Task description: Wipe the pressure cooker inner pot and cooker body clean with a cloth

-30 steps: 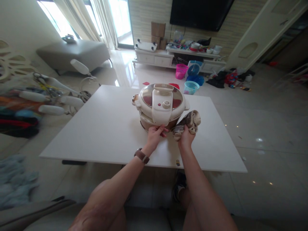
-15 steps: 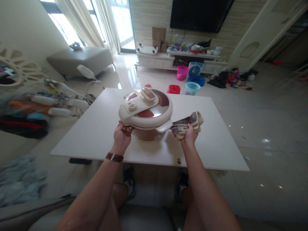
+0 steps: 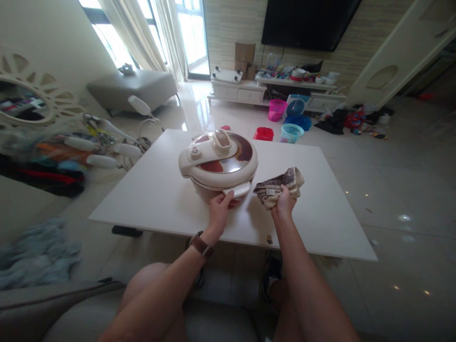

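A cream and brown electric pressure cooker (image 3: 221, 166) stands upright on the white table (image 3: 149, 199), its lid on. My left hand (image 3: 220, 211) grips the cooker's cream side handle, thumb on top and fingers underneath. Held in my right hand (image 3: 285, 202) is a bunched beige and dark patterned cloth (image 3: 274, 187), just right of the cooker and apart from it. A small dark and yellow object (image 3: 269, 239) lies by the table's front edge, below the cloth.
Beyond the table on the floor are a red stool (image 3: 263, 134), a light blue basket (image 3: 291, 133) and a pink basket (image 3: 277, 110). A white multi-armed lamp (image 3: 138, 105) stands left. A low cabinet (image 3: 235, 92) lines the back wall.
My left hand has moved right, from the cooker's left side to its handle. The cooker has turned, bringing that handle toward the front. The cloth stays in my right hand.
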### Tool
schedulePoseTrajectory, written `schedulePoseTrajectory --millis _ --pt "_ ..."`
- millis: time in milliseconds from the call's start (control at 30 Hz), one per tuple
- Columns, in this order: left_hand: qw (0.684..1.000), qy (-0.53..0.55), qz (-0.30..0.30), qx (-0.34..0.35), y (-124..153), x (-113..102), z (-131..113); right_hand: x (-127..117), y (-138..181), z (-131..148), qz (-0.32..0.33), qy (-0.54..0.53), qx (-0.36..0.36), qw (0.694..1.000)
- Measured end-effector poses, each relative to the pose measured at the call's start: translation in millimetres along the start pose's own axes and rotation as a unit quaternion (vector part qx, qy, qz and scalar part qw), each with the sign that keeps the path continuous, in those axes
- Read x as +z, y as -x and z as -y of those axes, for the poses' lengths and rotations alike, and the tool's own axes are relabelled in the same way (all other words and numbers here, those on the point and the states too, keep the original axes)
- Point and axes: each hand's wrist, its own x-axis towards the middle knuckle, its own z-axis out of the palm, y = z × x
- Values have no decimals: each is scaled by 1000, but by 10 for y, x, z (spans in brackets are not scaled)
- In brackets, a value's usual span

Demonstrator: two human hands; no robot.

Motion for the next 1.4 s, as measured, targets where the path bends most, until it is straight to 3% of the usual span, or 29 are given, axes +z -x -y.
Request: schedulePoseTrajectory --millis 167,300,400,600,667,733,767,833,1000,1233,1400 --pt "998 57 21 -29 -25 134 -38 -40 -28 18 -2 1 4 1000" --pt "997 47 39 -51 -8 -3 -72 -50 -100 26 0 -2 -1 1000" --pt "995 8 75 -67 1 -282 -156 -36 -141 24 0 -5 -5 1000" --pt "964 -89 209 -135 -195 -1108 -502 -2 -126 29 1 4 3 1000" --pt "978 -93 160 -100 -359 -1314 -612 2 -102 30 -3 0 6 1000" --pt "999 -35 -9 27 -537 -1417 -692 -1 -86 25 -4 -2 6 1000" --pt "994 -10 -74 85 -618 -1429 -718 -5 -84 20 -2 -1 6 1000" --pt "983 16 -110 144 -741 -1396 -745 -16 -93 6 3 1 6 1000" --pt "994 29 5 108 -834 -1271 -731 -52 -147 -6 2 -2 13 1000" --pt "992 27 39 120 -881 -1269 -690 -118 -134 89 -13 -3 23 1000" --pt "992 33 41 113 -995 -1020 -621 -174 -148 184 -39 -4 18 999"
